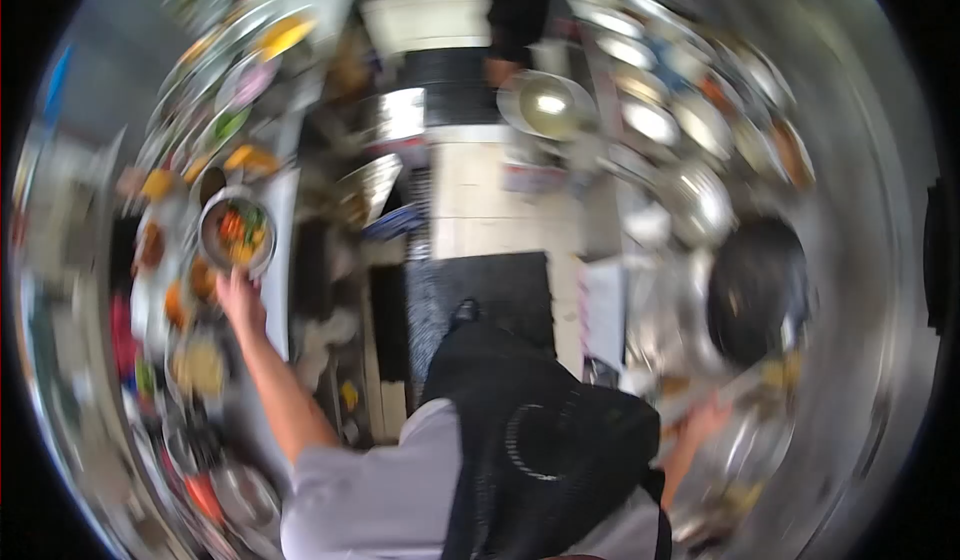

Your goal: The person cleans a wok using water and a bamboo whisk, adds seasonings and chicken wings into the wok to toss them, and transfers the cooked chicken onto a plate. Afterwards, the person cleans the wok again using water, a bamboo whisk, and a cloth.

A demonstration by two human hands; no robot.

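Note:
My left hand (240,302) grips the near rim of a metal bowl (208,245) over the left counter. Chopped vegetables (242,232) in red, green and orange lie in that bowl. On the right side, my right hand (708,418) reaches over the other counter, close to a dark wok (757,290). Motion blur smears its fingers, so whether it holds anything is unclear. A pale, blurred bar-like shape runs beside that hand, between it and the wok.
Containers of food, including a pale yellow one (198,368), line the left counter (283,210). Several metal bowls and pans, one a shiny pan (700,203), crowd the right side. Between the counters runs an aisle with a black mat (505,295). Another person's legs (518,10) show at the far end.

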